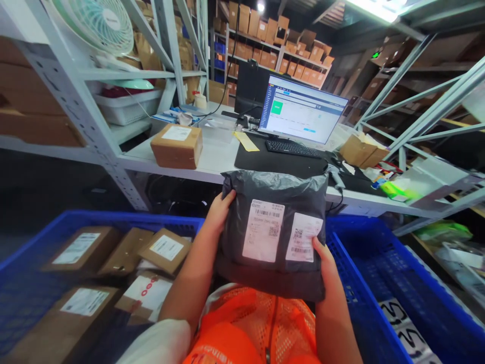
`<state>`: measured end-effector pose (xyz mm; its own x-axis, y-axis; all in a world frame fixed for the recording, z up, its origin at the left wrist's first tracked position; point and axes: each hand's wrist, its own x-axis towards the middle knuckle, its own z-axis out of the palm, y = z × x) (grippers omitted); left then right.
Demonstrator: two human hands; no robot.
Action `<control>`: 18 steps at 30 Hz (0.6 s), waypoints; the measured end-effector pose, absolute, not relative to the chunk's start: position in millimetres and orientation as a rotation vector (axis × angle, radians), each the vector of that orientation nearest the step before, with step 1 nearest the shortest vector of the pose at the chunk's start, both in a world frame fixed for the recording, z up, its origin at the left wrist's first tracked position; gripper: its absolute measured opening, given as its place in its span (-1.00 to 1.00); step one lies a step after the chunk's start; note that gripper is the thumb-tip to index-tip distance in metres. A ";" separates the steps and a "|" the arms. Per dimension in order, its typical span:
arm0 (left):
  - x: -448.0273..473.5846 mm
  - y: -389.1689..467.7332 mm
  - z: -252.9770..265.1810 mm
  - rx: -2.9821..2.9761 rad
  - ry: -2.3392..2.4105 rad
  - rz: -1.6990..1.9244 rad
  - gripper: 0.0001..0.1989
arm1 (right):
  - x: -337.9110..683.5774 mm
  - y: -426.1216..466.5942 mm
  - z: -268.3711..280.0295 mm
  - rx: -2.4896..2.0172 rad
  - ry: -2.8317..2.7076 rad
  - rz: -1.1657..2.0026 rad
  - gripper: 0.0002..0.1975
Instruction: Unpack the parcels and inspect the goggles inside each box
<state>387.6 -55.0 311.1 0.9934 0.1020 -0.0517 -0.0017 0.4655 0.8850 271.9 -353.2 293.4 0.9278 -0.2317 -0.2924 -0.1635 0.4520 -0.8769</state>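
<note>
Between both hands I hold a dark grey plastic mailer bag (242, 275), close in front of my orange mesh vest. Two white printed labels are stuck on its upper face: a larger label (262, 230) on the left and a smaller label (301, 237) on the right. My left hand (223, 210) grips the upper left side, its thumb on the front and the other fingers hidden behind. My right hand (324, 258) holds the right side, thumb tip at the smaller label's edge. Beyond the bag, a barcode scanner (335, 177) lies at the desk edge.
A blue crate (125, 216) with several labelled cartons stands left; another blue crate (364, 280) is at right. On the desk (220, 164) are a cardboard box (178, 146), a lit monitor (303, 108), a keyboard (291, 148) and an opened carton (364, 150). Metal shelf posts flank it.
</note>
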 end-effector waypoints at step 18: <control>381.0 -113.5 283.5 0.897 -0.134 -0.568 -0.38 | 268.6 -390.9 268.8 -0.770 0.361 -0.184 -0.42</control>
<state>381.0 -113.5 283.5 0.8455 -0.5200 -0.1216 0.4110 0.4883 0.7699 268.6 -390.9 268.8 0.9230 -0.2922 -0.2504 0.0315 0.7060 -0.7075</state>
